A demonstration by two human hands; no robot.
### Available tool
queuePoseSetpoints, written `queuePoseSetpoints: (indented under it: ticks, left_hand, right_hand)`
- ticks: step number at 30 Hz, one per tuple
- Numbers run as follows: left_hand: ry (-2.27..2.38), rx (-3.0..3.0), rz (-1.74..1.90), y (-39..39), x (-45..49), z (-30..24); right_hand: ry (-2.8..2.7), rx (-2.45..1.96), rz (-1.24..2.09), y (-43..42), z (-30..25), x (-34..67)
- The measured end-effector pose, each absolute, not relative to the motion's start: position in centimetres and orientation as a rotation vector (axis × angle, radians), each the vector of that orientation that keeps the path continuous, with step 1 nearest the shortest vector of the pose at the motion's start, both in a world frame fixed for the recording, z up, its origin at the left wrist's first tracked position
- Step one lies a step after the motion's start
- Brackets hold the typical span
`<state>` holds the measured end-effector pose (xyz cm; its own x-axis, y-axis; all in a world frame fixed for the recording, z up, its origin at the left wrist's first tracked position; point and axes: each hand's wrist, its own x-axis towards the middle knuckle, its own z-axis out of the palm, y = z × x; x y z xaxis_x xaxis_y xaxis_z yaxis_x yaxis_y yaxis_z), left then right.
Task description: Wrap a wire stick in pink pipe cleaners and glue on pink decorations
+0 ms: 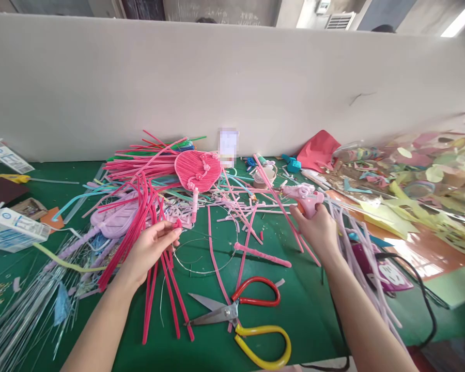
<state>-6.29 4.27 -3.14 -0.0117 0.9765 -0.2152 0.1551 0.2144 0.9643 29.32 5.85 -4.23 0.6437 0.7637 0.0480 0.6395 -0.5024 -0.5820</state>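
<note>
My left hand (158,243) is closed in a pinch on a small red pipe-cleaner piece (177,223). Close to those fingers, a thin wire ring (201,270) lies above the green table, with a pink wrapped stick (263,254) at its right side. My right hand (313,227) grips a pink glue gun (313,200), its front pointing left. Beneath and around my left hand are many red pipe cleaners (170,294). Open scissors (228,313) with one red and one yellow handle lie in front. A pink fan-shaped piece (197,173) with small flowers rests farther back.
Bundled wires (27,305) and a lilac fan shape (116,217) crowd the left. Lilac pipe cleaners (356,258), a purple pouch-like object (387,271) and a black cord (422,305) are at right, near paper scraps (391,217). A pale partition (232,82) stands behind.
</note>
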Motion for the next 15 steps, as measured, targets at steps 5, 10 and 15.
queuePoseSetpoints:
  ticks: [5, 10, 15]
  left_hand:
    - [1.477, 1.154, 0.996, 4.5, -6.5, -3.8]
    - [1.674, 1.452, 1.135, 4.9, -5.8, -3.2]
    - [1.384, 2.161, 1.042, 4.1, 1.9, -2.3]
  right_hand:
    - [-0.999, -2.094, 0.520, 5.6, -4.2, 29.2]
    - [-0.902, -1.839, 0.750, 5.4, -3.9, 28.7]
    - [-0.850, -1.693, 0.897, 5.3, -3.3, 27.9]
